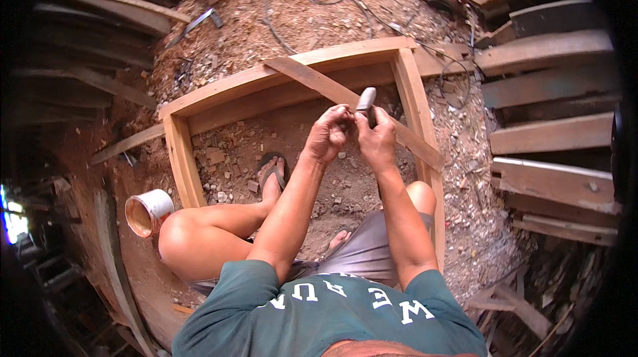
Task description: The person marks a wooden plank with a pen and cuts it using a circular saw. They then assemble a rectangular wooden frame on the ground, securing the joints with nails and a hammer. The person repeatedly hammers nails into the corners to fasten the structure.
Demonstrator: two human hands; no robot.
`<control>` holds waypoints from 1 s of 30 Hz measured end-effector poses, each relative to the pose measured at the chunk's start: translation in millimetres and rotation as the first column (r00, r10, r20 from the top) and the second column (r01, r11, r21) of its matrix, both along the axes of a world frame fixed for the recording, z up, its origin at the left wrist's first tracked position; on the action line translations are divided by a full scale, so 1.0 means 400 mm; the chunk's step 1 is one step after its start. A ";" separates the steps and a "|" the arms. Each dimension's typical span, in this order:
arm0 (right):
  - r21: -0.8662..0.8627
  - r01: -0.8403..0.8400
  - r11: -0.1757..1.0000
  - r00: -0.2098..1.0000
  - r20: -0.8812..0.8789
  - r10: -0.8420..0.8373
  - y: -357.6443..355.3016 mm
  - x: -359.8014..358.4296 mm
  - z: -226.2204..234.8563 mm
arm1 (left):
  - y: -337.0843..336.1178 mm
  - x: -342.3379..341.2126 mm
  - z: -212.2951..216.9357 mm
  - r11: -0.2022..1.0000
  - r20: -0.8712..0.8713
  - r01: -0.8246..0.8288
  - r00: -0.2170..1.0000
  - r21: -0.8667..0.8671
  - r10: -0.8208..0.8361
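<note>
Rectangular timber frame (359, 50), set on ground strewn with wood chips, encloses the seated worker's feet. The worker's dark green short-sleeved T-shirt (299, 320) bears large white capital lettering across the chest, inverted from this viewpoint. A narrow wooden board (309, 78) lies diagonally over the frame's far right corner, crossing the far and right rails. A white plastic pail (156, 204), orange-brown inside, lies left of the frame. The right hand (377, 141), its fingers closed, grips a grey, blunt-ended implement (366, 99) of uncertain kind, held above the board. The left hand (330, 132), fingers curled, is just beside it; whether it pinches anything small cannot be told.
</note>
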State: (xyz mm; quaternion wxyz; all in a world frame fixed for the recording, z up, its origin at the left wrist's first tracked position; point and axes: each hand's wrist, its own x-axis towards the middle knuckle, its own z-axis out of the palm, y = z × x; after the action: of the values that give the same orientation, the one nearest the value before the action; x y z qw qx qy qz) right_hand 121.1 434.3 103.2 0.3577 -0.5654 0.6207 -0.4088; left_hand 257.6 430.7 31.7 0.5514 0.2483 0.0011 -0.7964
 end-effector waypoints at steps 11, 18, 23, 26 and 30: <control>0.133 -0.097 0.986 0.992 0.098 0.085 -0.030 0.036 -0.087 | -0.005 0.041 0.048 0.997 0.712 0.027 0.701 -0.079 0.037; 0.094 -0.130 0.987 0.988 0.089 0.122 -0.063 0.092 -0.072 | -0.008 0.110 -0.002 0.992 0.780 0.049 0.623 -0.118 0.062; 0.170 -0.140 0.976 0.980 0.163 0.112 -0.053 0.059 -0.111 | -0.050 0.124 0.009 0.983 0.828 -0.039 0.534 -0.181 0.173; 0.377 -0.247 0.893 0.862 0.507 0.024 0.001 0.031 -0.042 | -0.145 0.240 0.020 0.923 0.886 -0.166 0.264 -0.347 0.381; 0.576 -0.356 0.736 0.725 0.667 -0.171 0.127 -0.008 -0.036 | -0.290 0.383 -0.040 0.926 0.937 -0.138 -0.045 -0.350 0.347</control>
State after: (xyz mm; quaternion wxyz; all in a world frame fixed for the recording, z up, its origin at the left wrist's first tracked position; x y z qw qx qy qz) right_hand 117.7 485.0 88.8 0.7593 -0.2391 0.5167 -0.3151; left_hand 410.6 314.9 15.8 0.5389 0.6875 -0.4011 -0.2759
